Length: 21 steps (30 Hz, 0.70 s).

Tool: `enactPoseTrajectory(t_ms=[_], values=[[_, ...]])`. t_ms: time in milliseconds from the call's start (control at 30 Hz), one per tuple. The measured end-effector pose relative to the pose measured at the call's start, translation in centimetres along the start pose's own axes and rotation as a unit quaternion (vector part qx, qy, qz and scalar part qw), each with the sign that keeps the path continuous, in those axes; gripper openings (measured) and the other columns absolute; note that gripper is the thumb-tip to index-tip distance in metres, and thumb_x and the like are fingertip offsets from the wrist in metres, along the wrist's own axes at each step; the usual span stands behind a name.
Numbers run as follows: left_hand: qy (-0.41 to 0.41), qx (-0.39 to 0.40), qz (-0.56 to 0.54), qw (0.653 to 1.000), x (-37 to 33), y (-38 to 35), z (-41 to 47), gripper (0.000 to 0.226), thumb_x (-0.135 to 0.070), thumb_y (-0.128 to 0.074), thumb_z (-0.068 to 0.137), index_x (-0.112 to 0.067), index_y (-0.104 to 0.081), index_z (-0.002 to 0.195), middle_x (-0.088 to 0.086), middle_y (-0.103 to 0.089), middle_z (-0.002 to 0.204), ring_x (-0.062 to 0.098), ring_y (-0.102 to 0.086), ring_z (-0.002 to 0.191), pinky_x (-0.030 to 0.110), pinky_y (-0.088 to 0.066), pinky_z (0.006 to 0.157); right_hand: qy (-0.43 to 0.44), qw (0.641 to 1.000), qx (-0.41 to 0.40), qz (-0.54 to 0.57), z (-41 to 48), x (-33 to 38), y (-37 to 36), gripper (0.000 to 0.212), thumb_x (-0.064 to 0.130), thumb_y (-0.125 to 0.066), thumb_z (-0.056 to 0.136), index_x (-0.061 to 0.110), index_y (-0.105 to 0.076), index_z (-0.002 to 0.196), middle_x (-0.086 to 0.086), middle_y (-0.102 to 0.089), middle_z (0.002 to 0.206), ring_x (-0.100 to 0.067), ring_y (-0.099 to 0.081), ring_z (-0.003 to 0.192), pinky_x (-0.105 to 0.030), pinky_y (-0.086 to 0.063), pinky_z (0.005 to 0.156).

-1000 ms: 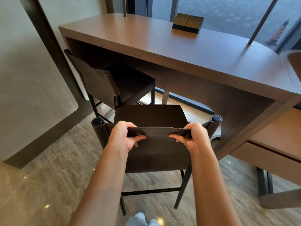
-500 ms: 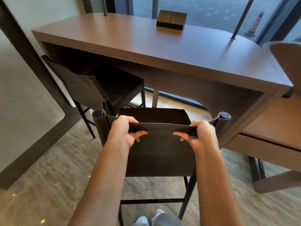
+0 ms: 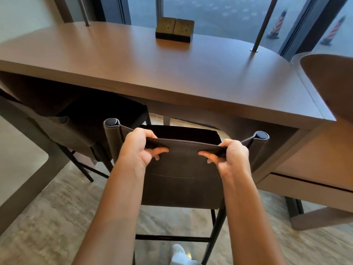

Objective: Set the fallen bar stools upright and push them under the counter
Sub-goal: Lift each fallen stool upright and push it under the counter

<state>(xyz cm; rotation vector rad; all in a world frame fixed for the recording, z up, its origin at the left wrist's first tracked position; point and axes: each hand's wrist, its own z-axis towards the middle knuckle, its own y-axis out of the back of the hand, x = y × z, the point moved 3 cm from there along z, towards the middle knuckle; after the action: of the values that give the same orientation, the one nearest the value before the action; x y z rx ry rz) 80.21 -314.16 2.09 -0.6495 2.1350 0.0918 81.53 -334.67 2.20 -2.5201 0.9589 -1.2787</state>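
A broad brown wooden tabletop with rounded ends fills the upper half of the view, its near edge running across above the stools. Below it lies a pale, streaked stone floor, and behind it tall window panes look onto paving outside. At the right a lower wooden unit joins the tabletop's side. The nearer bar stool stands upright in the middle of the view on thin black legs, its dark brown backrest facing the person. Its dark seat points toward the shadowed space under the tabletop, and the far edge of the seat lies about level with the tabletop's near edge. A second bar stool stands upright just to the left, its seat tucked into the shadow beneath the tabletop and its backrest turned at an angle. The left hand and the right hand both grip the top edge of the nearer stool's backrest, fingers curled over the far side and thumbs on the near face, between the two round post caps. On the tabletop near the window sit two dark socket blocks, touching side by side. Two metal poles rise from the tabletop. Striped traffic cones stand outside, and a white shoe shows beneath the stool.
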Motion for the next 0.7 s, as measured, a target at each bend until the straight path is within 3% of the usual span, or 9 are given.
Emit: enactPoseTrajectory(t_ms=[133,300,433,533,600,700], values=[[0.011,-0.006,-0.046,0.999,-2.1,-2.5,2.4,0.013,0.011,-0.047,0.083,0.001,-0.053,0.077,0.022,-0.048,0.094,0.049,-0.053,0.089,0.048,-0.056,0.08,0.027,1.0,-0.003,0.012,3.0,1.6,-1.2,0.02,-0.016,-0.041,0.082,0.003,-0.046,0.085,-0.019,-0.045,0.103,-0.043,-0.057,0.094,-0.054,-0.058,0.066],[-0.012,0.034,-0.06,0.998,-4.1,-5.4,5.4,0.012,0.01,-0.042,0.082,0.0,-0.05,0.082,0.018,-0.045,0.094,0.047,-0.052,0.08,0.046,-0.058,0.053,0.062,0.998,-0.002,0.032,6.3,2.7,-1.9,0.016,-0.016,-0.04,0.081,-0.001,-0.047,0.081,-0.018,-0.044,0.103,-0.037,-0.057,0.085,-0.049,-0.059,0.062],[-0.014,0.03,-0.079,0.996,-3.9,-6.0,8.3,0.016,0.011,-0.041,0.082,-0.002,-0.051,0.081,0.016,-0.046,0.095,0.045,-0.051,0.085,0.052,-0.056,0.065,0.047,0.998,-0.024,0.04,9.1,1.7,-2.3,0.019,-0.017,-0.04,0.082,0.0,-0.046,0.084,-0.02,-0.042,0.12,-0.034,-0.054,0.086,-0.05,-0.058,0.066],[-0.006,0.01,-0.089,0.996,-3.0,-5.1,10.7,0.02,0.013,-0.038,0.084,-0.001,-0.051,0.081,0.015,-0.048,0.094,0.045,-0.051,0.084,0.054,-0.052,0.068,0.008,0.999,-0.044,0.03,10.9,-0.3,-2.4,0.024,-0.016,-0.041,0.085,0.001,-0.048,0.101,-0.021,-0.041,0.133,-0.031,-0.052,0.086,-0.045,-0.058,0.061],[-0.001,0.007,-0.094,0.996,-2.6,-4.3,11.9,0.019,0.012,-0.037,0.083,0.0,-0.051,0.081,0.017,-0.05,0.099,0.047,-0.053,0.09,0.056,-0.053,0.071,-0.003,0.999,-0.049,0.021,11.8,-1.4,-2.7,0.029,-0.015,-0.043,0.085,0.003,-0.046,0.108,-0.019,-0.04,0.133,-0.03,-0.052,0.085,-0.04,-0.058,0.054],[0.008,0.013,-0.091,0.996,-2.1,-3.6,12.8,0.018,0.012,-0.038,0.084,-0.001,-0.05,0.079,0.023,-0.048,0.111,0.049,-0.051,0.104,0.059,-0.052,0.08,-0.003,0.999,-0.046,0.01,12.4,-1.9,-2.8,0.02,-0.014,-0.044,0.085,0.002,-0.048,0.096,-0.016,-0.042,0.121,-0.029,-0.053,0.081,-0.038,-0.059,0.051]])
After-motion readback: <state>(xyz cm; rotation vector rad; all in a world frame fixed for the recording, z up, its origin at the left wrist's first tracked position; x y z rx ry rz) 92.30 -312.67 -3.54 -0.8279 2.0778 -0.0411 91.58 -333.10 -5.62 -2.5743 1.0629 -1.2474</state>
